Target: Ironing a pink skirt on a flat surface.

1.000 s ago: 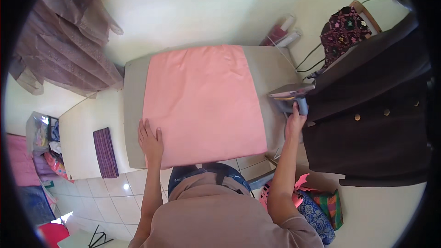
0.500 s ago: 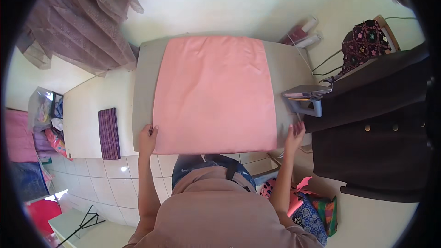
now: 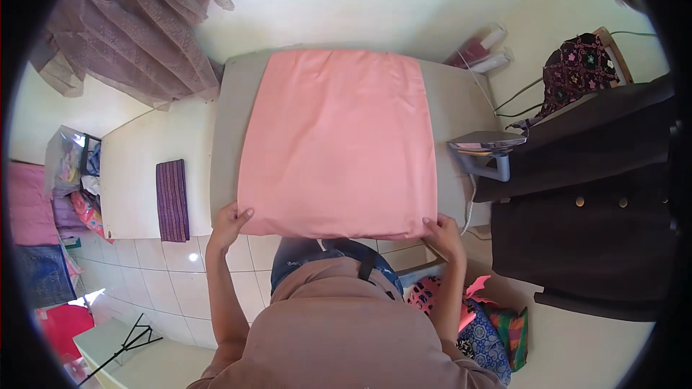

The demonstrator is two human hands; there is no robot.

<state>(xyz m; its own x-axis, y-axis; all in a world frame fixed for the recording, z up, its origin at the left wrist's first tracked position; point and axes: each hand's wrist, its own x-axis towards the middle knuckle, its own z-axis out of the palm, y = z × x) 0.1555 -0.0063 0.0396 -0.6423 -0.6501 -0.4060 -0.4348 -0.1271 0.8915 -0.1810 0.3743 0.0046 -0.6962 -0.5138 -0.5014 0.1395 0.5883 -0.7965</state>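
A smooth pink cloth (image 3: pixel 335 148) lies spread over a grey padded ironing surface (image 3: pixel 229 126), with soft wrinkles toward its far side. At the cloth's near left corner my left hand (image 3: pixel 229 226) is closed, thumb on top of the edge. My right hand (image 3: pixel 445 236) pinches the near right corner in the same way. The fingers under the cloth are partly hidden. To the right, an iron (image 3: pixel 484 155) with a blue-grey handle rests on the surface, apart from my right hand.
A folded purple striped cloth (image 3: pixel 172 200) lies on the white table (image 3: pixel 130 173) at left. Dark buttoned garments (image 3: pixel 577 245) hang at right. Patterned bags (image 3: pixel 497 331) stand low beside my right arm. A brownish curtain (image 3: pixel 137 29) hangs at the far left.
My right hand has moved left from beside the iron onto the cloth's near right corner and closed on it. My left hand has shifted slightly down at the left corner.
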